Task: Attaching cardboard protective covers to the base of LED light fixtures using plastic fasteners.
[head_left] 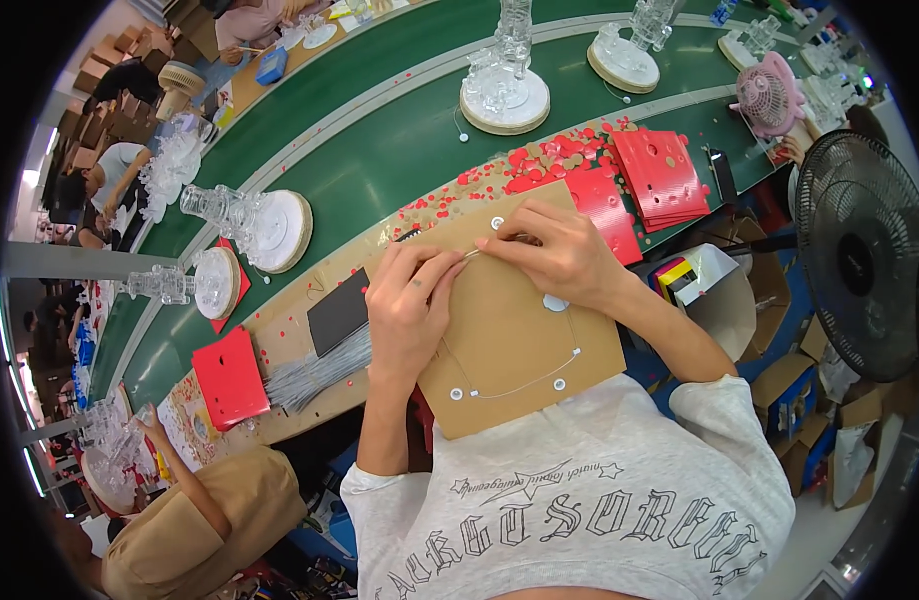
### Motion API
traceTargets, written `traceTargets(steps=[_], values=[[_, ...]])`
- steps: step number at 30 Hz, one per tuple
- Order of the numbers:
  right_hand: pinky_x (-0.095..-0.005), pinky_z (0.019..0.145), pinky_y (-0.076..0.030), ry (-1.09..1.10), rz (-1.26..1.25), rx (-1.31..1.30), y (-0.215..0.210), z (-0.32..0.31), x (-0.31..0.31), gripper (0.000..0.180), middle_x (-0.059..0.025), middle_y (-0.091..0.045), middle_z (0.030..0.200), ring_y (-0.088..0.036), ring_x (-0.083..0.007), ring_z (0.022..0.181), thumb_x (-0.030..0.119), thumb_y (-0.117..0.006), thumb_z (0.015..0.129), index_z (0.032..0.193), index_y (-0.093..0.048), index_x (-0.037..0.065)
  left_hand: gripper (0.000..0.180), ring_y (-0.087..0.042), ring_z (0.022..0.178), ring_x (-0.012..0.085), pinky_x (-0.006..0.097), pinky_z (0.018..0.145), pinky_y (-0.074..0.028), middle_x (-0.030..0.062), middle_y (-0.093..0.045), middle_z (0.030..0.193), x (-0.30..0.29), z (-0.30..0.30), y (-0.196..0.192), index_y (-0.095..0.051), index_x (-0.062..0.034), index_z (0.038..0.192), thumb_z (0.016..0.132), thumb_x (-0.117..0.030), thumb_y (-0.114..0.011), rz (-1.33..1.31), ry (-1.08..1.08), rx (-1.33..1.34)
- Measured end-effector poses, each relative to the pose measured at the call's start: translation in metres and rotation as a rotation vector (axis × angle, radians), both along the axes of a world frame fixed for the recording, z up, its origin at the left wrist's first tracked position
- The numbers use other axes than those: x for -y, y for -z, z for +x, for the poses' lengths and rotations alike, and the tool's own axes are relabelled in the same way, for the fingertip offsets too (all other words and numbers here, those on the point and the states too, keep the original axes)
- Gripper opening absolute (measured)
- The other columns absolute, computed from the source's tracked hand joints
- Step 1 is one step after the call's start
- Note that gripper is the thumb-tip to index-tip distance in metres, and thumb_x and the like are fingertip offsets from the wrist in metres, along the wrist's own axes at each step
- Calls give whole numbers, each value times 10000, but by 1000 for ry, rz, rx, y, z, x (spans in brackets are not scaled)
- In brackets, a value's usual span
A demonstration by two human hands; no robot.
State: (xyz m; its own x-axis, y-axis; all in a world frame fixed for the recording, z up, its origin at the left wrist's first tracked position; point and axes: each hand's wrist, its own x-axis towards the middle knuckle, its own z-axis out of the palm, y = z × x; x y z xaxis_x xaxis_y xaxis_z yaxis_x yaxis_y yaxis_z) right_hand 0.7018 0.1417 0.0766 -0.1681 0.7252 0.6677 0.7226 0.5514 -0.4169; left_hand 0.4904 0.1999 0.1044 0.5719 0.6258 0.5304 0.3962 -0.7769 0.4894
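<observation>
A square brown board (519,330) leans against my lap and the bench edge. Thin pale wire (524,386) runs along its near side, with small white clips on it and small round white pieces (456,394) near the corners. At the board's far edge, my left hand (409,300) is closed in a pinch. My right hand (554,250) pinches just beside it, the fingertips almost meeting. Between them shows a short, thin, pale length of wire (471,254); its ends are hidden by the fingers. A flat whitish piece (555,303) lies below my right wrist.
Left of the board lie a bundle of grey wires (324,368), a black sheet (337,312) and a red stack (229,378). More red sheets (659,178) and loose discs (549,160) lie beyond. Clear ornaments on round bases (506,100) stand on the green conveyor (379,165). A black fan (859,255) stands right.
</observation>
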Motion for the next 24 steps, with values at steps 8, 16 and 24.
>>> traceTargets(steps=[8,16,24], values=[[-318,623,-529,9,-90,-84,-9,-6,1,255,-19,-642,827,-629,-190,755,53,-816,737,987,-788,94,152,-620,800,267,383,689,-507,81,-666,866,4,6,-1,-696,-5,891,773,67,-759,-116,-15,47],[-357,622,-530,-56,-77,-154,-5,-4,-8,115,-37,-627,811,-634,-215,768,105,-797,765,854,-727,84,108,-621,816,304,408,729,-512,121,-656,838,-1,13,-16,-691,19,841,763,33,-765,-389,-36,-58],[-394,627,-526,-30,-40,-49,-10,-14,-11,135,-84,-584,813,-634,-277,773,63,-785,763,826,-667,44,116,-601,871,340,429,781,-512,165,-644,863,-33,8,-44,-656,41,804,772,-26,-745,-106,211,-403]])
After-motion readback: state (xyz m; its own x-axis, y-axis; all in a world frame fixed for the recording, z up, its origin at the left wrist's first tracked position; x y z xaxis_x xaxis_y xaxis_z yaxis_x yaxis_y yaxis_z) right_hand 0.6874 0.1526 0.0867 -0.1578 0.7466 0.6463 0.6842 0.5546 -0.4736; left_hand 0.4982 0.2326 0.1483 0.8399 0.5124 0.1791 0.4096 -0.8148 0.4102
